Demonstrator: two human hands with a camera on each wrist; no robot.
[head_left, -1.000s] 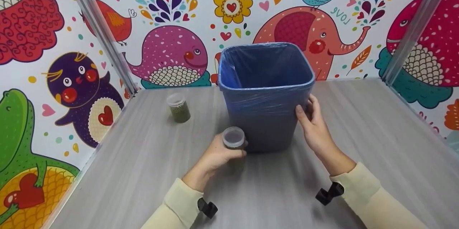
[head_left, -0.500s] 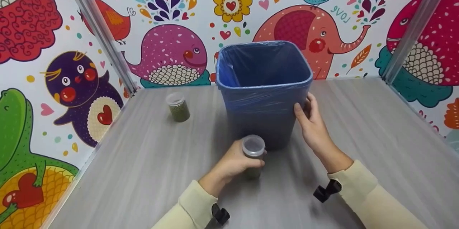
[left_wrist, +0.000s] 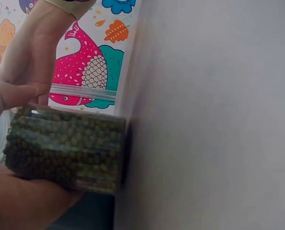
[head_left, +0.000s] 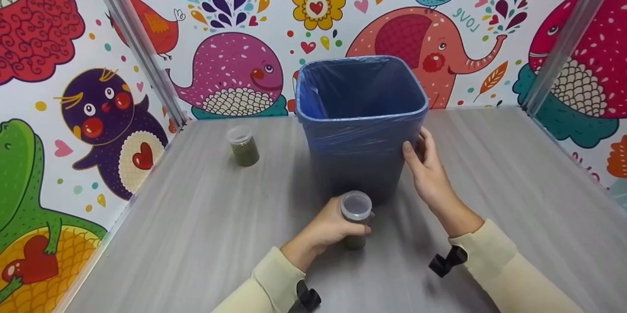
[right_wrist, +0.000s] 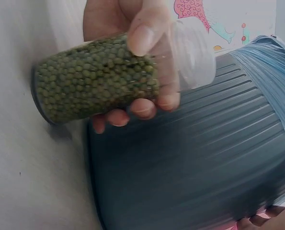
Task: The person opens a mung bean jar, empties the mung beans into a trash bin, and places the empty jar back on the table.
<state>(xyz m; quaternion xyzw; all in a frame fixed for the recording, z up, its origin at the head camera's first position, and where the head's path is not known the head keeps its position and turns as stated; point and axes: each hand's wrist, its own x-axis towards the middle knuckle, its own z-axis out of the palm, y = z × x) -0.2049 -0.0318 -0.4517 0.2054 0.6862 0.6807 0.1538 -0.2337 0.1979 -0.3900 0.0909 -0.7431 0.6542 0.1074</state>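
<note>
My left hand (head_left: 330,225) grips a clear plastic jar of mung beans (right_wrist: 96,79), thumb on one side and fingers round the other. The jar stands upright, its base right at the grey table in both wrist views. It is in front of a blue-grey trash bin (head_left: 355,166) lined with a clear plastic bag (head_left: 318,92). My right hand (head_left: 431,180) rests against the bin's right side, thumb at the front corner and the other fingers reaching along the side. Further back on the left stands a second jar (head_left: 244,149) with similar green contents.
The grey table (head_left: 205,234) spreads round the bin. Patterned walls with cartoon animals (head_left: 240,73) close off the back and sides, with a metal post (head_left: 142,48) at the left back corner and another (head_left: 563,34) at the right.
My left hand has moved the jar to the right and nearer to me, across the front of the bin. The right hand, the bin and the second jar stay nearly in place.
</note>
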